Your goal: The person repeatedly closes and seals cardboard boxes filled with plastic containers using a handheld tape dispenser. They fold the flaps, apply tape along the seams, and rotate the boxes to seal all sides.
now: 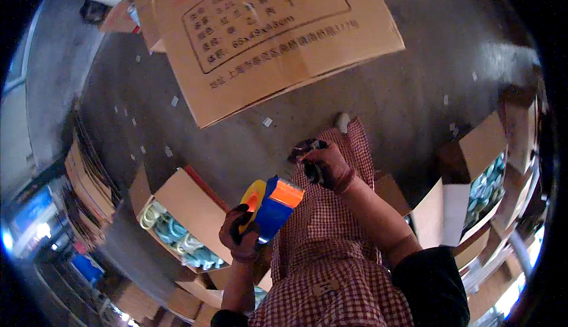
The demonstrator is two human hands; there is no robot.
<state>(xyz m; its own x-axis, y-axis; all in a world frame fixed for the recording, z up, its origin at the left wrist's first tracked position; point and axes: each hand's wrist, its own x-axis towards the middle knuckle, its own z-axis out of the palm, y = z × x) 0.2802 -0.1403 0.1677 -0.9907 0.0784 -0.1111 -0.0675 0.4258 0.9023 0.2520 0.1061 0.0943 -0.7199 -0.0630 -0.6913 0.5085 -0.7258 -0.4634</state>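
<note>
Below centre of the frame, the left hand [239, 235] grips a light, rigid tape gun [273, 204] by its handle, while right hand [326, 166] fingers pinch something small, unclear.

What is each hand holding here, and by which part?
The left hand grips a blue and orange tape dispenser by its handle end. The right hand closes on something small and dark; what it is cannot be told.

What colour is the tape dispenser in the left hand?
Blue body with an orange plate, on a yellow roll; tape dispenser in the left hand, head view.
</note>
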